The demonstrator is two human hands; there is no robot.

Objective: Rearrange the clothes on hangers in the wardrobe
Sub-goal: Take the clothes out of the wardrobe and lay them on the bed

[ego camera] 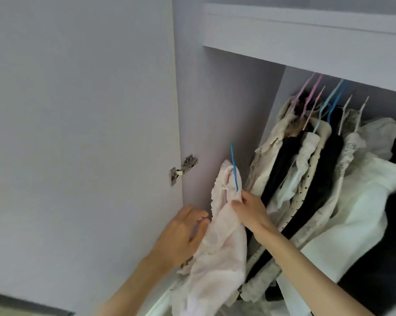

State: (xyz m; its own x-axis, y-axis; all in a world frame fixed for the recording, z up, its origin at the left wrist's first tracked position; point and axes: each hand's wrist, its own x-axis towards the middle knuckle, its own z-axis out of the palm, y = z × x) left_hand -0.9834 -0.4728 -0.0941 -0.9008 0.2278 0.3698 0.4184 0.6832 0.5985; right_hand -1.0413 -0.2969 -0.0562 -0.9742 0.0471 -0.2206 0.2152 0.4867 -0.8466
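Nearest, the left hand (183,233) is open, its fingers spread and touching the left side of a pale pink top (217,247). The right hand (249,208) pinches the top's neck, just under its blue hanger (234,167). The top is off the rail, by the wardrobe's left wall. Farther right, white and black clothes (318,179) hang close together on pink, blue and white hangers (324,103). A hinge (183,168) holds the open door (78,133) on the left.

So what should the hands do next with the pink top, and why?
Probably lift the pink top so its blue hanger hooks up top beside the other hangers. The right hand pinches it at the hanger, the left hand steadies the cloth, and the hook hangs free, well below them.
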